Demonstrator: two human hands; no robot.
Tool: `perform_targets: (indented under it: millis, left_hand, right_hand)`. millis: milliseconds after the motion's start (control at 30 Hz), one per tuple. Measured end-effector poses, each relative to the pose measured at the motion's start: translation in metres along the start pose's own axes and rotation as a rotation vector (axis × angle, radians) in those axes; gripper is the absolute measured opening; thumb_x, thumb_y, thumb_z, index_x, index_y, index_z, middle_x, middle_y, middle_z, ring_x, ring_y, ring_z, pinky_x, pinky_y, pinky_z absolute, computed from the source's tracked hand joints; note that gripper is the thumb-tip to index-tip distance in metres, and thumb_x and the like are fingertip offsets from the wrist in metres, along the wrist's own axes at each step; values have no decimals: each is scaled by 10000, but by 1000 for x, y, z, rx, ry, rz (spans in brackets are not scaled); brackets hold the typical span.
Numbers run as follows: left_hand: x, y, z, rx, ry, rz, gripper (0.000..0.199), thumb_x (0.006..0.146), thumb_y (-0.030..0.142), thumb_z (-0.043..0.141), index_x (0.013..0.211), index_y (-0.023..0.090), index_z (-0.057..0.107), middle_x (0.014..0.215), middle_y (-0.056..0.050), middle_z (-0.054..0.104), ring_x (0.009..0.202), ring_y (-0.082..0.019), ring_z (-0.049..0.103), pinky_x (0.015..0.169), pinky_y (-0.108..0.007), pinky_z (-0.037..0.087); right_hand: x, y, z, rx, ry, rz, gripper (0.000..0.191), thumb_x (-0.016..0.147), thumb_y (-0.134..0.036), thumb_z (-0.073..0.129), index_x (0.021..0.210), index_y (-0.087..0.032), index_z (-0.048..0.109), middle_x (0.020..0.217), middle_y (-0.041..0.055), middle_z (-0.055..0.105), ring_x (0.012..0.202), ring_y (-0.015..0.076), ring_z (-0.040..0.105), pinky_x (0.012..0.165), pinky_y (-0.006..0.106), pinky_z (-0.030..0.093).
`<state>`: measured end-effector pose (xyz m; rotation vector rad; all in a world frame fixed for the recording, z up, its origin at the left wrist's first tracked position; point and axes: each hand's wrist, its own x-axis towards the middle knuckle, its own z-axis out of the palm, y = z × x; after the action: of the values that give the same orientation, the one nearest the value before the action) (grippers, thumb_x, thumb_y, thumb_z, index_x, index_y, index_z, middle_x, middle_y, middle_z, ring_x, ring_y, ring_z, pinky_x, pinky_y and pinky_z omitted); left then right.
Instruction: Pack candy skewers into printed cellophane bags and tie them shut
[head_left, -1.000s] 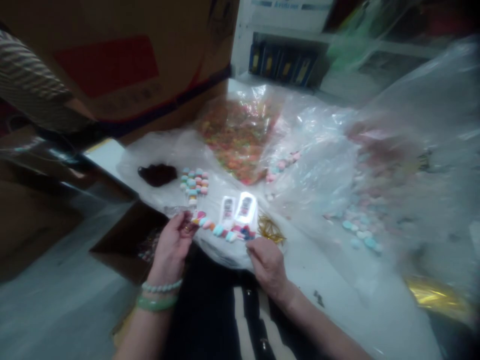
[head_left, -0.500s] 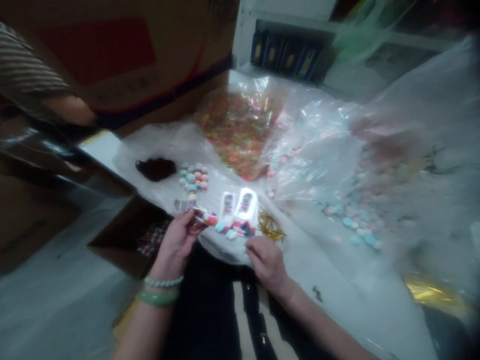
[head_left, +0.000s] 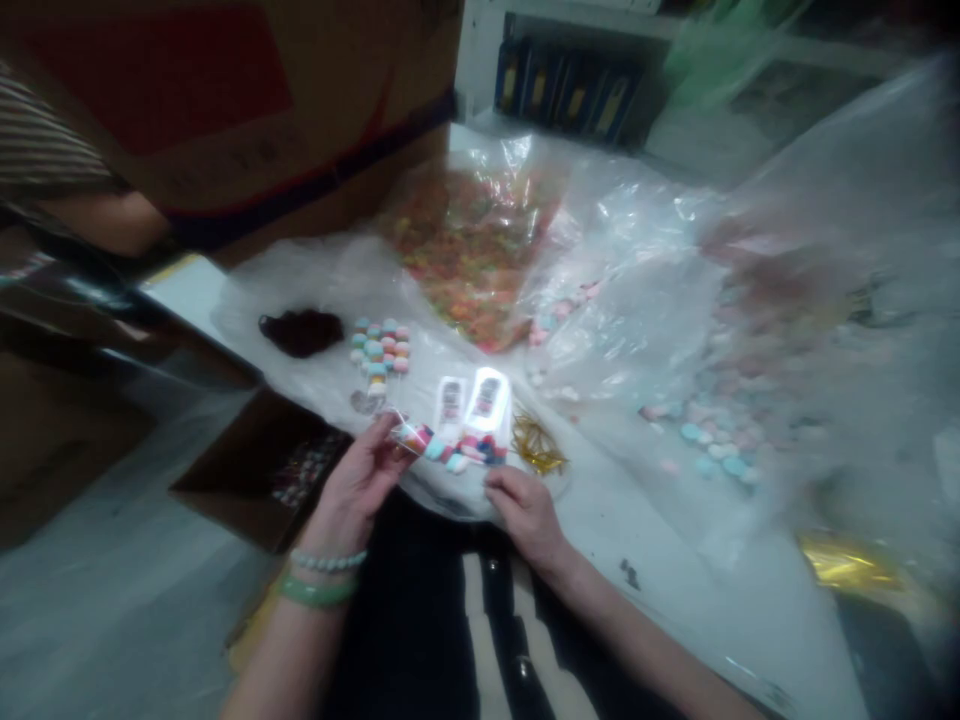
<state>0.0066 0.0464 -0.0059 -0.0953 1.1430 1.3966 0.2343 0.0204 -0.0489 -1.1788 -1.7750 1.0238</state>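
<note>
My left hand point(head_left: 367, 462) is closed, with thumb and fingers pinching one end of a clear-wrapped row of colourful soft candies point(head_left: 439, 447). The row, which looks like marshmallows, stretches toward my right hand point(head_left: 525, 512). That hand is curled with thumb and forefinger pressed together by the row's other end; what it holds, if anything, is hidden. Just beyond lie two white labelled cards point(head_left: 487, 398). Beside them on the right is a small heap of gold twist ties point(head_left: 538, 445). Behind my left hand rest several candy skewers point(head_left: 381, 345) in pastel colours.
A dark brown clump point(head_left: 301, 333) lies on plastic sheeting. Farther back is a clear bag of orange-green sweets point(head_left: 480, 250); pastel candies point(head_left: 724, 450) fill large bags at right. An open carton point(head_left: 232, 470) stands low left. A person's striped sleeve point(head_left: 45, 130) shows by a big cardboard box point(head_left: 322, 90).
The view has shifted slightly, so everything sits a little farther left and higher. Both hands keep about the same pose around the candy row.
</note>
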Motion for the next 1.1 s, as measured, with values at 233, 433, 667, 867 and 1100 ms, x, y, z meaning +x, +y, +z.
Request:
perform_targets:
  millis: [233, 433, 667, 867, 1100]
  left_hand:
    - [3, -19, 6, 40, -45, 78, 111, 887, 64, 622, 796, 104, 674, 757, -54, 698, 651, -148, 668, 634, -278, 609]
    - [3, -16, 8, 68, -15, 52, 99, 904, 103, 616, 829, 99, 681, 772, -65, 706, 662, -157, 672, 616, -276, 607]
    - [6, -24, 6, 122, -78, -16, 130, 931, 139, 582, 889, 83, 692, 862, -118, 724, 765, -195, 703, 733, -326, 618]
    - [5, -23, 7, 83, -68, -49, 146, 940, 178, 589, 877, 90, 688, 856, -122, 717, 740, -205, 704, 727, -353, 619]
    - [4, -28, 10, 57, -53, -8, 180, 954, 186, 568, 874, 74, 684, 874, -137, 713, 753, -208, 708, 735, -340, 613]
  right_hand:
    - [8, -12, -3, 141, -73, 203, 126, 797, -276, 548, 730, -204, 627, 741, 22, 643, 735, 179, 590, 713, 275, 445]
    - [14, -17, -6, 459, -193, 559, 130, 676, -310, 611, 683, -181, 626, 598, -17, 538, 595, 136, 488, 594, 247, 394]
    - [15, -17, 0, 770, -228, 802, 230, 594, -315, 744, 686, -150, 613, 508, -36, 509, 472, 75, 402, 468, 201, 224]
    - [11, -10, 4, 1095, -412, 966, 218, 585, -235, 744, 706, -153, 583, 445, -79, 436, 386, 30, 231, 426, 191, 145]
    - [11, -15, 10, 996, -257, 901, 215, 611, -229, 750, 697, -139, 574, 459, -62, 468, 386, 31, 297, 413, 186, 134]
